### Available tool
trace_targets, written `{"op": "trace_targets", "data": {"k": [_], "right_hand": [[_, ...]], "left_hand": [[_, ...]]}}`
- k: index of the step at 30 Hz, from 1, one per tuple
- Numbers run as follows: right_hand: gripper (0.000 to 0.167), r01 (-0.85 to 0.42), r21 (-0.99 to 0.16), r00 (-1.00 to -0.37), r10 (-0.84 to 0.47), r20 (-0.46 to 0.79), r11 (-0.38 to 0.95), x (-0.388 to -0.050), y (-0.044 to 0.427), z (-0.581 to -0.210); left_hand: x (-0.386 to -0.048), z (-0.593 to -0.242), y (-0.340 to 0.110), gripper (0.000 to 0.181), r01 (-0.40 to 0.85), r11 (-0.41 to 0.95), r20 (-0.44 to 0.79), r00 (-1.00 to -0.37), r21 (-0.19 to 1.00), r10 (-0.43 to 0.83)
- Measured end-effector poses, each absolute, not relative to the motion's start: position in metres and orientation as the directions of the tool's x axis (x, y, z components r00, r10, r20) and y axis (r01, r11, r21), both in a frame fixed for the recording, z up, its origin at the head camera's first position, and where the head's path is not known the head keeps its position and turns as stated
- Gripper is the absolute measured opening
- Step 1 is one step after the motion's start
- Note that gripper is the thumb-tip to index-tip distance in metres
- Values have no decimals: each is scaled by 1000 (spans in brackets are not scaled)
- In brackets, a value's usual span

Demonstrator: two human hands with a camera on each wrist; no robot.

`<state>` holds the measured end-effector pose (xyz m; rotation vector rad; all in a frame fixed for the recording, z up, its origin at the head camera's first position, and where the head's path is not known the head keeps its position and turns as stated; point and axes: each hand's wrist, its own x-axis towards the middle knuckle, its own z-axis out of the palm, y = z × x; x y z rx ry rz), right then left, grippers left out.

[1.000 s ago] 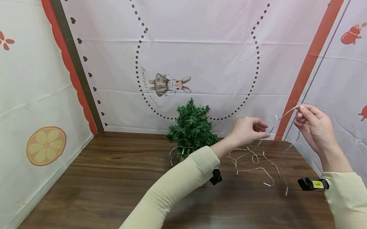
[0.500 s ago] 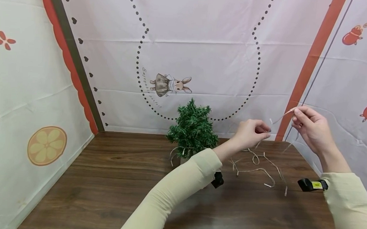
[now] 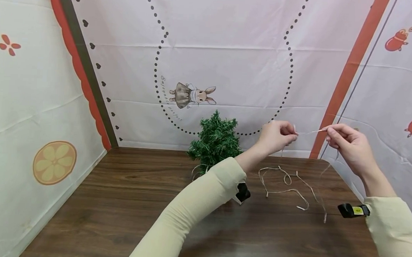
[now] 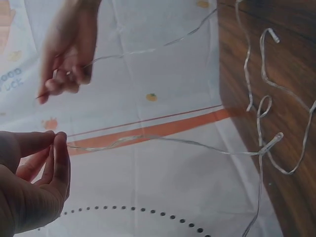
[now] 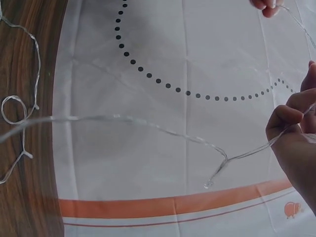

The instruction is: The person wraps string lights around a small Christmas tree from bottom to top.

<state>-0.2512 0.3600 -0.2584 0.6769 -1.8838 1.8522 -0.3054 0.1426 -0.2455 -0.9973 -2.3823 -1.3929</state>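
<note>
A thin clear-wired string light [image 3: 300, 207] lies partly in loose loops on the table, and part of it is lifted between my hands. My left hand [image 3: 274, 139] pinches the wire between thumb and forefinger, right of the green miniature tree [image 3: 214, 138]. Farther right, my right hand [image 3: 353, 148] pinches the same strand, its other fingers curled; a length hangs below it. In the left wrist view, a small clear bulb [image 4: 271, 143] sticks out from the wire trailing off the left hand. The tree's base is hidden behind the left sleeve.
The brown wooden table [image 3: 120, 201] is walled by printed cloth at the back [image 3: 228, 22] and both sides. A piece of wire [image 3: 199, 166] also shows at the tree's lower left.
My left hand has risen slightly and now pinches the wire near a bulb. The right hand has lowered a little and moved left. The strand between them has become straighter.
</note>
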Motion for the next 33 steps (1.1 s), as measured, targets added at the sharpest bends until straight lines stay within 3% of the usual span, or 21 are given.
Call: {"op": "trace_targets", "data": {"k": [8,23,33], "right_hand": [[18,-571,-810,-821,-78,566,133,-248,369,-268],[17,-517,-775,-849,-103,518,365,-240,392,-283],[26,-500,-866,-859,-132,494,12,-239,406,-291]], "left_hand": [[-306,-225,127,8,558,295,443,-814,776,376],[-305,-196,106,7,521,389,419,-850,760,319],[-309,-182,89,8,511,371,426,-857,775,290]]}}
